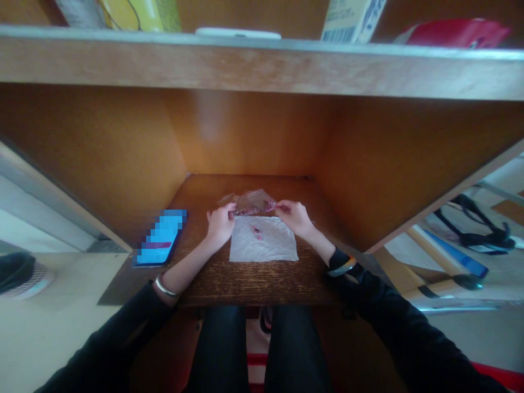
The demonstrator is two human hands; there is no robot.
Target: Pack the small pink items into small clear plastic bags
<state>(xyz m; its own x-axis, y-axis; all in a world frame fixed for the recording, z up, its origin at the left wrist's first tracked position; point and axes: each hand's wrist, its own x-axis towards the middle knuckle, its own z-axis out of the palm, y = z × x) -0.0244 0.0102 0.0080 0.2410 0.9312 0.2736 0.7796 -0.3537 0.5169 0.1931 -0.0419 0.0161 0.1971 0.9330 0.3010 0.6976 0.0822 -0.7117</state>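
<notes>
A clear plastic bag (254,201) with small dark red and pink bits along its lower edge lies between my hands at the back of a white tissue sheet (266,250). My left hand (221,224) has its fingers closed at the bag's left end. At the right end, my right hand (293,217) pinches the bag's corner between thumb and fingers. A few pink-red pieces (257,233) rest on the creased sheet, just in front of the bag. What exactly the small pieces are is too blurred to tell.
The brown wooden desk (204,281) is boxed in by side panels and a back panel. A phone (158,245) lies at the left, its screen lit. Overhead, a shelf (262,65) holds packets and a box. Beyond the right panel are black straps (475,224).
</notes>
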